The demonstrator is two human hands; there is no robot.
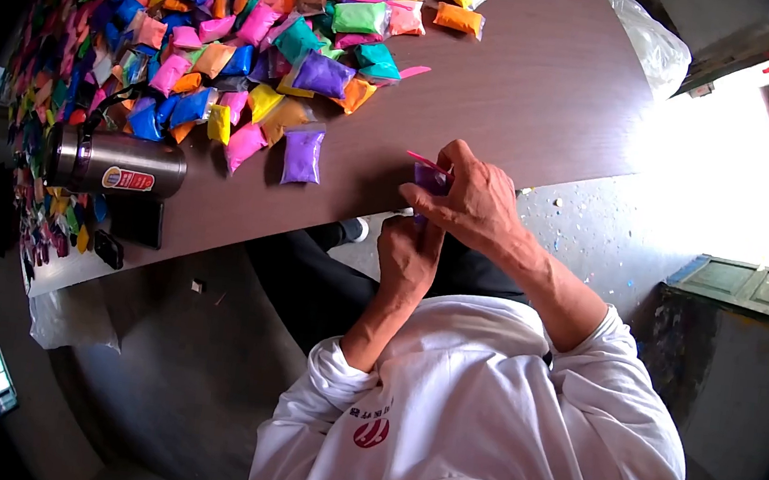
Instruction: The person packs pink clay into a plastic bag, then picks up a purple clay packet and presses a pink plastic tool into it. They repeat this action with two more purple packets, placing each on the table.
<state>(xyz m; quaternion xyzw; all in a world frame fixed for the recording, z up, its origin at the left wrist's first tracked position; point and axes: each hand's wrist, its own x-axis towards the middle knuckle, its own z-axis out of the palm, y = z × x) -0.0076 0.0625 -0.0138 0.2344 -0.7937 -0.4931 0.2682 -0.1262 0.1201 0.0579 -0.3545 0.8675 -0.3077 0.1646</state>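
Observation:
A small purple packet (430,179) is held upright near the table's front edge, between my two hands. My left hand (409,252) is closed around its lower end from below. My right hand (478,194) is curled over the upper part, thumb across the packet's front. A thin pink plastic stick (427,161) pokes out of the right hand's fingers, across the packet's top; whether it is inside the packet is hidden. On the table to the left lies another purple packet (302,156), sealed in clear plastic, beside a pink packet (245,147).
A large heap of colourful packets (238,28) covers the left and back of the brown table (533,78). A steel flask (121,164) lies on its side at the left, near a dark phone-like object (137,221). Clear plastic bags (649,43) hang at the far right corner.

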